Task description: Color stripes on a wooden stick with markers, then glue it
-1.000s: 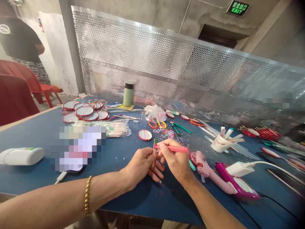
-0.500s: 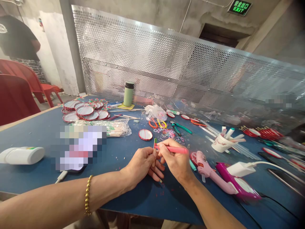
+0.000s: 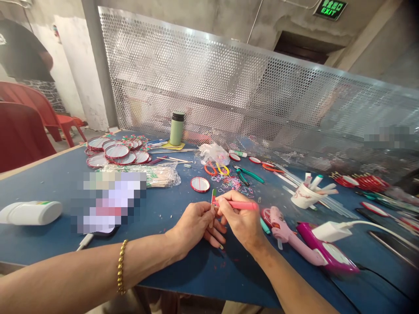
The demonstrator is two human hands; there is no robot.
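My left hand [image 3: 196, 224] pinches a slim wooden stick [image 3: 214, 192] upright between thumb and fingers, its other fingers loosely spread below. The stick's top is green, with a red patch just under it. My right hand [image 3: 240, 220] is closed around a pink-red marker pen [image 3: 240, 205], whose tip touches or nearly touches the stick below the green part. The fingers hide the stick's lower part. Just beyond my hands, a round red-rimmed disc [image 3: 200, 184] lies flat on the blue table [image 3: 157, 266].
To the right lie a pink glue gun [image 3: 291, 237], a magenta power strip [image 3: 337, 255] and a paper cup of markers [image 3: 304, 196]. Pliers [image 3: 250, 174], scissors [image 3: 216, 168] and rubber bands lie ahead. Left are a phone [image 3: 113, 205], a white bottle [image 3: 31, 213] and stacked discs [image 3: 117, 151].
More red shows on the stick beneath its green top. Both hands stay in nearly the same place. The person at the far left has shifted slightly.
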